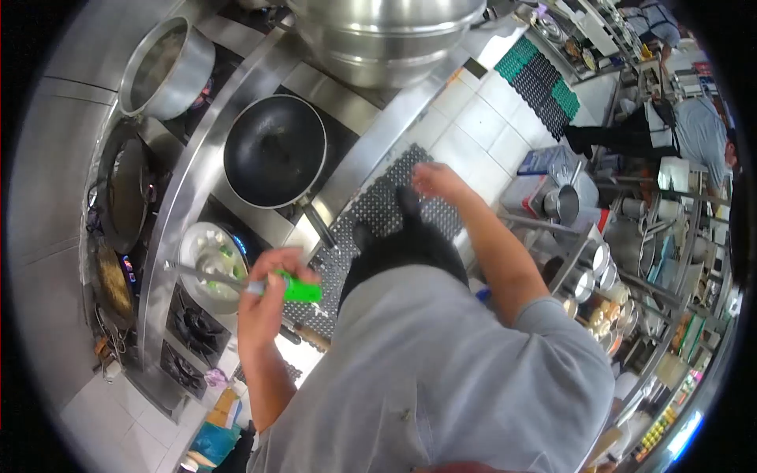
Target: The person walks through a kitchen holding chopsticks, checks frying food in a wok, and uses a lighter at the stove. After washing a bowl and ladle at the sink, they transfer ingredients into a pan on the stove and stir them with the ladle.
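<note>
On the left, my left hand (268,296) is closed round a tool with a bright green handle (302,291). A long thin metal shaft (206,274) runs from it to the left, over a light-coloured pan (192,246) holding pale and green food. Blue flame shows at that pan's edge. Ahead of this hand, a black wok (275,150) rests on the stove, its handle turned toward me. My right hand (438,182) hangs over the floor mat, fingers loosely bent, with nothing visible in it.
A steel pot (167,68) and dark pans with food, one a wok (114,284), stand along the back burners. A large steel vessel (386,39) is ahead. Shelves of bowls (583,284) line the right. Another person (686,130) stands at far right. Perforated black mat (378,181) covers the floor.
</note>
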The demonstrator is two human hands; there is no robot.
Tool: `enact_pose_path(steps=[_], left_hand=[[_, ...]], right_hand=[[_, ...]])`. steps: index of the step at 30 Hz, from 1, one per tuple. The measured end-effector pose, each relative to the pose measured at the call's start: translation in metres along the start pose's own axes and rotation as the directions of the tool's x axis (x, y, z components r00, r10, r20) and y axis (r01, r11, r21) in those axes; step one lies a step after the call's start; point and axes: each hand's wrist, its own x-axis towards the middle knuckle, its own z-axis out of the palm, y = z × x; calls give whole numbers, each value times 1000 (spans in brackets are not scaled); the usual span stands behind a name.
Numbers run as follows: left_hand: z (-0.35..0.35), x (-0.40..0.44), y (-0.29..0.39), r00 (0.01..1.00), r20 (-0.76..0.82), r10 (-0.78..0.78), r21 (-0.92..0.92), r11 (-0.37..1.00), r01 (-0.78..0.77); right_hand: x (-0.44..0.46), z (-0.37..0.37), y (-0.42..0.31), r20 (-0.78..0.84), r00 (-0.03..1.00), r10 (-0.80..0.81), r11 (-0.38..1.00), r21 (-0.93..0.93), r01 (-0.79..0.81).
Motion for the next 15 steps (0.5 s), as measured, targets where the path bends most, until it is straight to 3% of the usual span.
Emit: enact_pose_path(steps=[1,3,5,8,11,14,15], left_hand=[[-2,-7,4,999,-29,-29,41,999,30],[-8,-27,7,990,-120,-78,80,993,88],[-12,-53,11,965,-226,-132,19,990,140],[-12,-101,13,905,-340,-255,-57,966,251],[4,-152,10,776,-454,-438,-177,898,404],[31,-184,5,707,-482,-517,-282,856,433],[47,-181,11,701,-481,-527,-395,844,363]], right_hand=[[27,-11,6,-74,994,76,968,245,-55],[92,-41,34,-206,976,77,887,461,27],[157,-74,59,-237,971,41,883,463,76],[183,-68,24,-238,970,54,821,564,92],[209,-56,-2,-310,950,29,751,634,183],[215,-48,-16,-310,948,67,736,657,162],[220,-46,-19,-299,950,92,733,666,138]])
